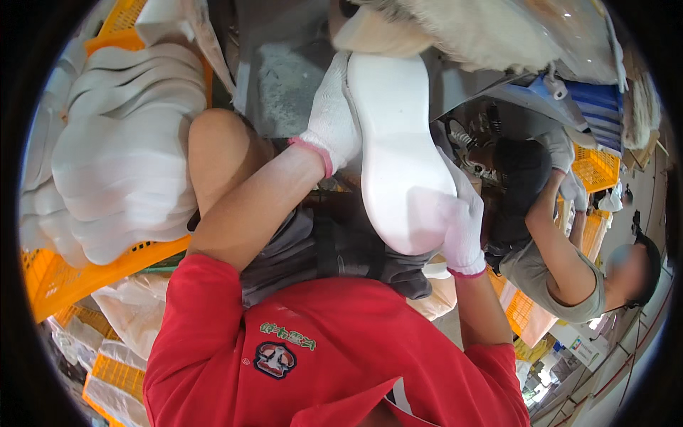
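Head view shows a red shirt (334,349) filling the lower middle. At the left, a big pile of white sole-shaped pieces (131,160) rises above an orange crate (99,281). On the right a co-worker in a grey shirt (558,274) and dark cap sits bent forward. A single white sole (398,135) is upper centre, over the person's lap, its far end right at a pale, rounded piece (384,34); whether they touch, I cannot tell. The left hand (334,114), in a white knit glove, is partly closed along the sole's left edge near the far end, some fingers hidden. The right hand (464,220), gloved alike, curls around the near right edge, gripping it. Pinkish cuffs (311,155) finish both gloves.
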Motion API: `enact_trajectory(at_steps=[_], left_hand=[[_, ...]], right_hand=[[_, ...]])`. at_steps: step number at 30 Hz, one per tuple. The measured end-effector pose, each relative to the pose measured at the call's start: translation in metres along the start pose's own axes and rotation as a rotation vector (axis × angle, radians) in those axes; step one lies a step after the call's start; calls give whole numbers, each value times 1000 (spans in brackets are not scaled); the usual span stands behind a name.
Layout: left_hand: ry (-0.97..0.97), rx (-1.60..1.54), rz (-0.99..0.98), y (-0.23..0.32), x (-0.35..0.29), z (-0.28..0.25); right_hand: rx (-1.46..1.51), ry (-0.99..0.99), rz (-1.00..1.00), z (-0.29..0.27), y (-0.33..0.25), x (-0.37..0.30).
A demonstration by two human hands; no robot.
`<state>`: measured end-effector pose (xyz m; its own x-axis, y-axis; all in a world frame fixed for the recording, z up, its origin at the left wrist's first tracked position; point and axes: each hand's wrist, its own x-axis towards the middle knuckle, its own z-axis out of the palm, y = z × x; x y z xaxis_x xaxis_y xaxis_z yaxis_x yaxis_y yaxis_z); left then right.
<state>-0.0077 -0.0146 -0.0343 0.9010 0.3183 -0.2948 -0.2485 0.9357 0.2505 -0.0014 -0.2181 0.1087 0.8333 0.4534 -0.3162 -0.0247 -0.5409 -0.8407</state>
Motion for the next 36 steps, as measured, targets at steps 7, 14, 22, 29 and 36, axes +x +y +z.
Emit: enact_trajectory(at_steps=[7, 14, 22, 29, 36], left_hand=[[40, 180, 126, 1, 41, 19], [-76, 72, 15, 18, 86, -57], [-26, 1427, -27, 93, -112, 50], [677, 2757, 1462, 374, -244, 61], [1626, 3151, 638, 470, -260, 9]], right_hand=[[513, -143, -25, 32, -17, 52], [55, -10, -214, 42, -12, 72], [-293, 130, -154, -39, 73, -24], [-811, 166, 14, -102, 161, -84], [-111, -18, -98, -50, 164, -38]])
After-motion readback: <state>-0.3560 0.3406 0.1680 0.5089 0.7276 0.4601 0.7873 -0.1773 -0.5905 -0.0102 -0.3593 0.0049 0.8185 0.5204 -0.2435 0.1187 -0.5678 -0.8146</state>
